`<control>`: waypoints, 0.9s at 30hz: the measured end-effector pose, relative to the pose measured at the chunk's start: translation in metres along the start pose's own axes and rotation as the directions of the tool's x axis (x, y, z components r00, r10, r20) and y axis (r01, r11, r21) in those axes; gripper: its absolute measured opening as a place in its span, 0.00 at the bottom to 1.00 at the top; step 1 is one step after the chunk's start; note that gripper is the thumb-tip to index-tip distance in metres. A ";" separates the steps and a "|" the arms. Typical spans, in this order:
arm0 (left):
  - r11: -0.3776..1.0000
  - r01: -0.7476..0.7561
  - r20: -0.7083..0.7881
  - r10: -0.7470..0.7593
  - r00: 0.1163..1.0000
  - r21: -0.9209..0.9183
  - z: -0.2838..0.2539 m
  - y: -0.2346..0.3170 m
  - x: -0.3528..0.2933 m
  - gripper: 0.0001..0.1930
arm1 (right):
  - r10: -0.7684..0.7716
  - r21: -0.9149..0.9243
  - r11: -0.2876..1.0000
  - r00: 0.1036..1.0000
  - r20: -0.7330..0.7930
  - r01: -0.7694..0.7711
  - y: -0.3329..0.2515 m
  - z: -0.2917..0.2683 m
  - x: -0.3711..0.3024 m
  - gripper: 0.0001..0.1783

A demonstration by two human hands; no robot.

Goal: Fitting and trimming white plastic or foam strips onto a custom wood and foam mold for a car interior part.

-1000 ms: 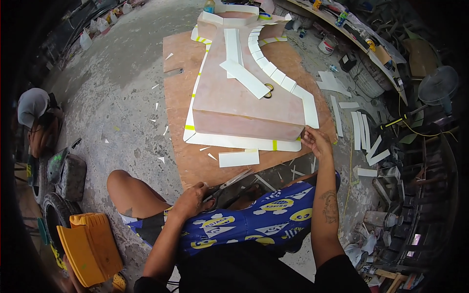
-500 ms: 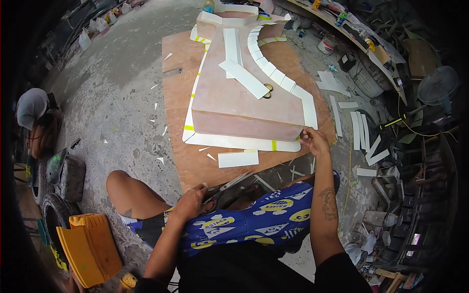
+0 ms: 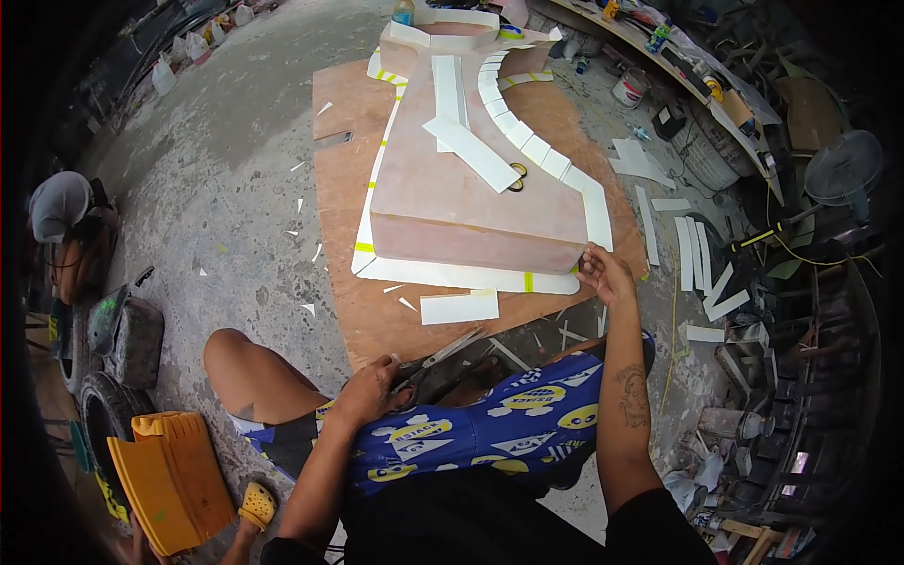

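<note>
My left hand (image 3: 370, 391) rests over my lap, closed round the handles of a pair of scissors (image 3: 449, 350) whose blades point up toward the board's near edge. My right hand (image 3: 607, 275) is at the near right corner of a large pinkish moulded panel (image 3: 480, 202), fingers pinched together; what they hold is hidden. White card strips (image 3: 594, 215) edge the panel, fixed in places with yellow tape (image 3: 528, 282). On top of the panel lie loose white strips (image 3: 471, 155) and a black-and-yellow tape roll (image 3: 516, 177).
The panel lies on a brown plywood board (image 3: 339, 207) on the concrete floor. A white card piece (image 3: 459, 307) sits at its near edge. Cut strips (image 3: 697, 252) lie to the right, by a fan (image 3: 845, 169). An orange plastic container (image 3: 174, 482) stands at lower left; another person (image 3: 66, 217) is far left.
My right hand has shifted very slightly at the panel's corner. The scissors have tilted up a little. A foot in a yellow clog shows more fully at lower left.
</note>
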State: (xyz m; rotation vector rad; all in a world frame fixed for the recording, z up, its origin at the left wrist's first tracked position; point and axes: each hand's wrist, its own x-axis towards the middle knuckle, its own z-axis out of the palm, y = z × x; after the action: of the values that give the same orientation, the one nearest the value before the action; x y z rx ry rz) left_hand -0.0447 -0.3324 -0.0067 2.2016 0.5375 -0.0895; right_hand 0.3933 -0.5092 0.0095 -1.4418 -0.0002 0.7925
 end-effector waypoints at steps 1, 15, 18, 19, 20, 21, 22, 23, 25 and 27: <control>1.000 0.003 -0.002 -0.003 1.000 0.000 0.000 0.000 -0.001 0.22 | -0.015 0.020 1.000 1.000 0.021 0.014 0.001 0.002 0.001 0.09; 0.999 0.012 0.024 -0.013 1.000 0.049 -0.006 0.003 -0.003 0.24 | -0.039 0.056 0.998 0.998 0.055 0.036 0.004 0.004 0.005 0.10; 0.998 -0.024 0.019 0.023 1.000 0.052 -0.015 0.004 -0.002 0.22 | -0.047 0.070 0.997 0.997 0.065 0.043 0.003 0.004 0.002 0.10; 0.998 -0.018 0.018 0.017 1.000 0.057 -0.021 0.003 0.000 0.22 | -0.059 0.072 0.996 0.996 0.069 0.054 0.002 0.004 0.000 0.10; 0.996 -0.023 0.040 0.020 0.999 0.083 -0.027 0.001 0.003 0.20 | -0.072 0.052 0.996 0.996 0.055 0.069 0.002 0.004 -0.001 0.11; 0.994 -0.030 0.063 0.024 0.998 0.108 -0.034 0.001 0.006 0.19 | -0.070 0.057 0.996 0.996 0.057 0.067 0.002 0.004 -0.002 0.11; 0.989 -0.057 0.031 0.053 0.998 0.133 -0.042 0.002 0.009 0.17 | -0.062 0.037 0.997 0.997 0.039 0.061 0.001 0.005 -0.004 0.13; 0.989 -0.057 0.033 0.053 0.998 0.137 -0.047 0.003 0.015 0.17 | -0.055 0.017 0.998 0.998 0.020 0.055 0.000 0.005 -0.006 0.15; 0.972 -0.095 0.051 0.085 0.995 0.217 -0.052 0.002 0.026 0.17 | -0.047 -0.016 0.999 0.999 0.009 0.047 -0.003 0.008 -0.011 0.17; 0.950 -0.141 0.053 0.132 0.990 0.277 -0.045 -0.010 0.035 0.18 | -0.040 -0.047 0.998 0.999 -0.002 0.040 -0.005 0.011 -0.018 0.19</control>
State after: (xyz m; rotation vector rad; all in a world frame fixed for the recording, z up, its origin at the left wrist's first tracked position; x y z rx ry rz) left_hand -0.0225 -0.2804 0.0060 2.5029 0.3691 -0.1368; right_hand 0.3777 -0.5074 0.0241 -1.4829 -0.0459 0.7624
